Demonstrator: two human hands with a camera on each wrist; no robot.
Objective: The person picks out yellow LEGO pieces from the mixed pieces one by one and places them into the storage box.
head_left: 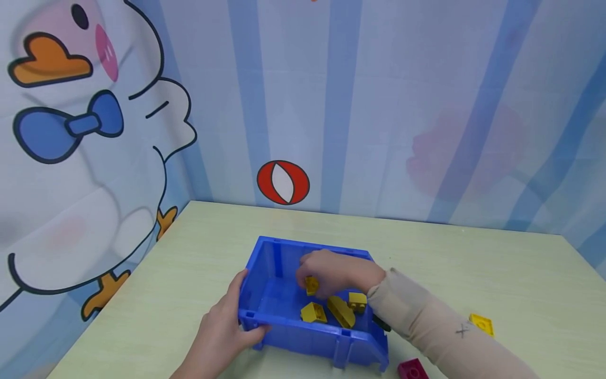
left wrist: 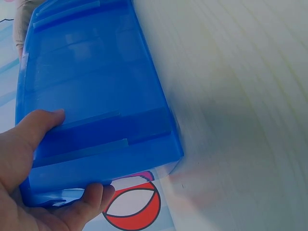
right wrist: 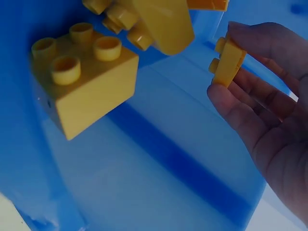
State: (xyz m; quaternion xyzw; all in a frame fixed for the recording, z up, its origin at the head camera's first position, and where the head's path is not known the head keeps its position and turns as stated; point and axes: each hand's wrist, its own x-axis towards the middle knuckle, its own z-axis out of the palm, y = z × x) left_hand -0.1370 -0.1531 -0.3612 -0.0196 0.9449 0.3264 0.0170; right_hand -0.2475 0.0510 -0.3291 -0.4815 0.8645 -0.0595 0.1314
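Observation:
A blue plastic bin (head_left: 303, 330) stands on the table with several yellow toy bricks inside. My left hand (head_left: 222, 321) grips its left end, thumb on the near wall; in the left wrist view that thumb lies on the blue side and the fingers curl under the end. Inside the bin, my right hand (head_left: 326, 271) pinches a thin yellow toy brick (right wrist: 230, 62) between thumb and finger. Below that hand lie a sloped yellow brick (head_left: 313, 313), a long rounded yellow brick (head_left: 341, 311) and a studded yellow block (right wrist: 96, 91).
On the table (head_left: 218, 231), right of the bin, lie a flat yellow brick (head_left: 482, 324) and a dark red brick (head_left: 413, 369), close to the right sleeve (head_left: 426, 321). A printed cloth (head_left: 303, 116) hangs behind the table and along its left side.

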